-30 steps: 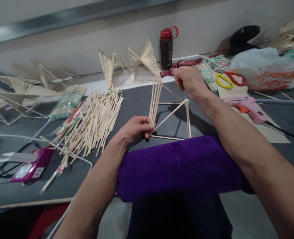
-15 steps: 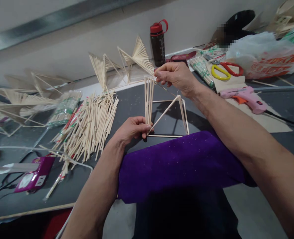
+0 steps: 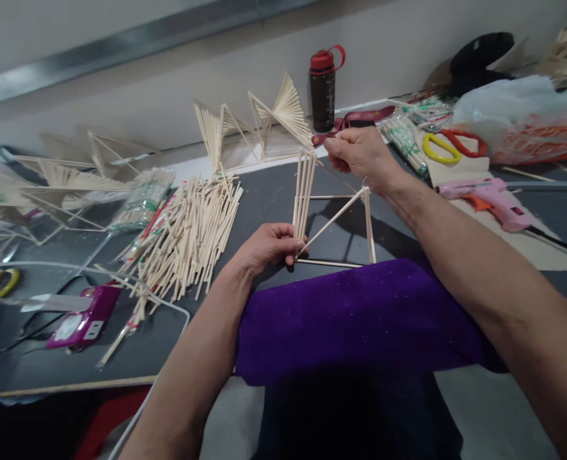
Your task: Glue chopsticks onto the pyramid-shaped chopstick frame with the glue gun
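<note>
A frame of thin wooden sticks (image 3: pixel 341 217) stands on the dark table (image 3: pixel 264 191), with a fan of several upright sticks (image 3: pixel 303 191) at its left corner. My left hand (image 3: pixel 271 246) is closed around the bottom of that fan, at the frame's lower left corner. Above the frame, my right hand (image 3: pixel 360 156) pinches near the top of the fan; what it grips is too thin to name. A purple cloth (image 3: pixel 360 319) lies over the table edge under both forearms.
A heap of loose sticks (image 3: pixel 187 230) lies to the left. Finished stick fans (image 3: pixel 264 121) lean on the wall beside a dark bottle (image 3: pixel 322 89). On the right are a pink glue gun (image 3: pixel 489 198), scissors (image 3: pixel 449 145) and a plastic bag (image 3: pixel 523 121). A magenta glue gun (image 3: pixel 84 316) sits at the front left.
My right hand slid left along the top of the fan, then back right a little. The left hand kept its grip at the bottom. The view itself shifted.
</note>
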The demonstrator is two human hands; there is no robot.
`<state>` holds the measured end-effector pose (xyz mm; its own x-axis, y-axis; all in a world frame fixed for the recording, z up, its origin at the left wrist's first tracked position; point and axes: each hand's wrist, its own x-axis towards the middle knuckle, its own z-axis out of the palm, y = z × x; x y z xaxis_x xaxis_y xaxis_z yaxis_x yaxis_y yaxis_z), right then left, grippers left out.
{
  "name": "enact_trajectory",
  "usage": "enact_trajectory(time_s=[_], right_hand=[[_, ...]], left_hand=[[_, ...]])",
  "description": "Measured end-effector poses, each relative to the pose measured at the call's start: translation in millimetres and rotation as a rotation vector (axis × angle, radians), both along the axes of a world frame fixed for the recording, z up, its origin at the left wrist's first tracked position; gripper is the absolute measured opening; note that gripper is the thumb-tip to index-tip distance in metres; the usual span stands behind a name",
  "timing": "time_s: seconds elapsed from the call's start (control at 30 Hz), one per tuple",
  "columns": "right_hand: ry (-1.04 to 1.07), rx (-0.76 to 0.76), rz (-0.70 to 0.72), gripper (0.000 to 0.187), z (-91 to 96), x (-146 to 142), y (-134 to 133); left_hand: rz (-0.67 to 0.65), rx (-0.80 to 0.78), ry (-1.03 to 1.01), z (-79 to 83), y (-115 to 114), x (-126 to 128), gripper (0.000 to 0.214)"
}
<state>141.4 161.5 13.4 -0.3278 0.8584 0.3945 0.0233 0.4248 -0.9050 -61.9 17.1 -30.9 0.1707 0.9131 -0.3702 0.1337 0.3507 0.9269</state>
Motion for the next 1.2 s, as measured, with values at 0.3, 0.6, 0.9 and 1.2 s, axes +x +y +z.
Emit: enact_trajectory(time_s=[0.3, 0.6, 0.9, 1.2], right_hand=[[0.065, 0.049, 0.034, 0.007, 1.4, -4.1, -4.8], [0.03, 0.01, 0.02, 0.013, 3.9, -5.3, -10.2], [-0.036, -0.146, 0.012, 0.022, 0.3, -4.0, -2.5], [0.115, -0.414, 0.291, 0.015, -6.1, -6.7, -2.4]], left_hand=[[-0.011, 0.021, -0.013, 3.1, -2.2, 2.3, 0.018], [-0.019, 0.01, -0.018, 3.9, -2.5, 2.3, 0.019], [-0.021, 0.01, 0.032, 6.3, -2.0, 2.9, 0.018], [-0.007, 0.01, 0.062, 10.3, -3.0, 5.7, 0.018]])
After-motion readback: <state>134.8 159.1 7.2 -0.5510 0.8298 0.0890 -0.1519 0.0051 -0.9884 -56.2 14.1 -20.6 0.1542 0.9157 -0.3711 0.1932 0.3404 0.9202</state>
